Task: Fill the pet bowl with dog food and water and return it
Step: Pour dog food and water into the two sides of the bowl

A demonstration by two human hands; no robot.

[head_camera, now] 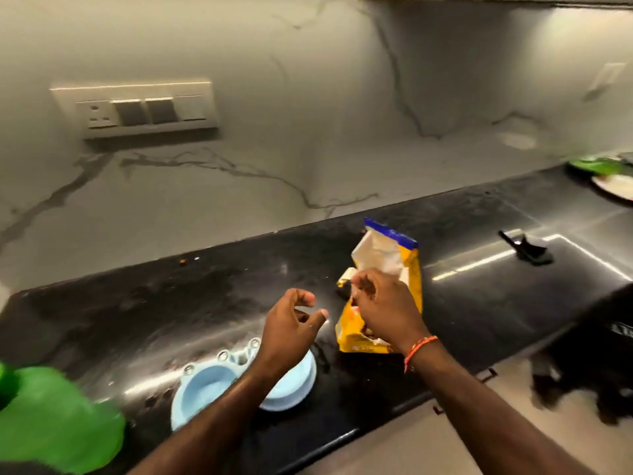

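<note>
A light blue double pet bowl (205,389) sits on the black counter near the front edge; my left forearm crosses over its right half, so its contents are hidden. An open yellow dog food bag (387,255) with a blue top strip stands upright just right of the bowl. My right hand (380,306) is at the bag's mouth with fingers pinched, brown kibble showing between them. My left hand (291,323) hovers above the bowl, left of the bag, fingers curled and apart, holding nothing.
The black counter (137,303) has loose kibble bits near the bowl and by the marble wall. A green object (54,423) fills the lower left. A black item (527,250) lies to the right, a white plate (616,186) far right. A socket panel (137,109) is on the wall.
</note>
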